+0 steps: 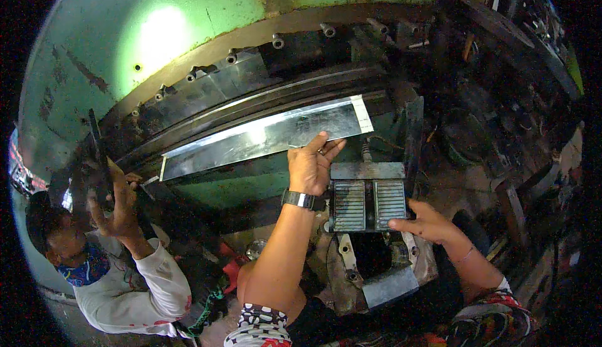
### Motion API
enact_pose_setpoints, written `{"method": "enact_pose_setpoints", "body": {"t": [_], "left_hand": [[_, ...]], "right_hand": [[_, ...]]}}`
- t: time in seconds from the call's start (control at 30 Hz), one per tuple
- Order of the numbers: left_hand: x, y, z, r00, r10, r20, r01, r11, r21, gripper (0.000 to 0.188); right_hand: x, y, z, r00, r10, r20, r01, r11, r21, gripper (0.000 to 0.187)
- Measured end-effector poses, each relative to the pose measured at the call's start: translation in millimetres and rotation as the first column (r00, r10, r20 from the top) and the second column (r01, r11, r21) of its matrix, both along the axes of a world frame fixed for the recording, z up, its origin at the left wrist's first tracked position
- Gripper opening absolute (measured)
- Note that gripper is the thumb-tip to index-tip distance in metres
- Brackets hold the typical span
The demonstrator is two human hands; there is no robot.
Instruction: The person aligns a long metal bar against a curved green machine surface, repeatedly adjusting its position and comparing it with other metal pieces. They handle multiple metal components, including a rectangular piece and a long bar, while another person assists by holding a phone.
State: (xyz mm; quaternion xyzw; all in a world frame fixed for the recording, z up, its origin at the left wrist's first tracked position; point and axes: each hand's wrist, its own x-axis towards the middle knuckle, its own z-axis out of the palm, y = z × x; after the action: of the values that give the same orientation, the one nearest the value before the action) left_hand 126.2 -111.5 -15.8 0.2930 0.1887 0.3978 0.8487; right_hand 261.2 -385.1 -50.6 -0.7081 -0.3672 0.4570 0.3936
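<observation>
A long shiny sheet-metal strip [263,135] lies slanting along the machine's bed, with a pale marked band at its right end. My left hand [311,165] is closed on its near edge, thumb on top and fingers mostly beneath. To the right, my right hand [433,223] grips the side of a double foot pedal [350,206], its thumb over the right ribbed plate; its other fingers are partly hidden. The pedal unit sits on a worn metal base [392,287]. A dark watch is on my left wrist.
At the left, a co-worker in a white sleeve [147,284] has a raised hand [119,202] near the strip's left end. A big green machine body [207,8] rises beyond, with a row of bolts [278,41] along its clamp. Dark metal clutter [464,137] fills the right.
</observation>
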Motion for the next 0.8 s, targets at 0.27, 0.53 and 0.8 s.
{"method": "enact_pose_setpoints", "body": {"t": [0.27,0.53,0.8], "left_hand": [[-16.1,-1.6,18.2,1.0,-0.03,-0.006,0.03,0.998,0.062,0.034],[-28.8,-1.6,25.3,0.996,0.016,-0.088,-0.005,0.993,0.117,0.025],[-30.3,0.3,19.1,0.986,0.089,-0.144,-0.063,0.982,0.179,0.018]], "right_hand": [[-2.8,5.2,4.2,0.996,0.012,0.093,-0.012,1.0,-0.005,0.058],[8.0,3.1,-1.6,0.968,-0.024,0.251,0.055,0.992,-0.115,0.052],[15.9,2.2,67.6,0.84,-0.245,0.485,0.185,0.968,0.17,0.035]]}}
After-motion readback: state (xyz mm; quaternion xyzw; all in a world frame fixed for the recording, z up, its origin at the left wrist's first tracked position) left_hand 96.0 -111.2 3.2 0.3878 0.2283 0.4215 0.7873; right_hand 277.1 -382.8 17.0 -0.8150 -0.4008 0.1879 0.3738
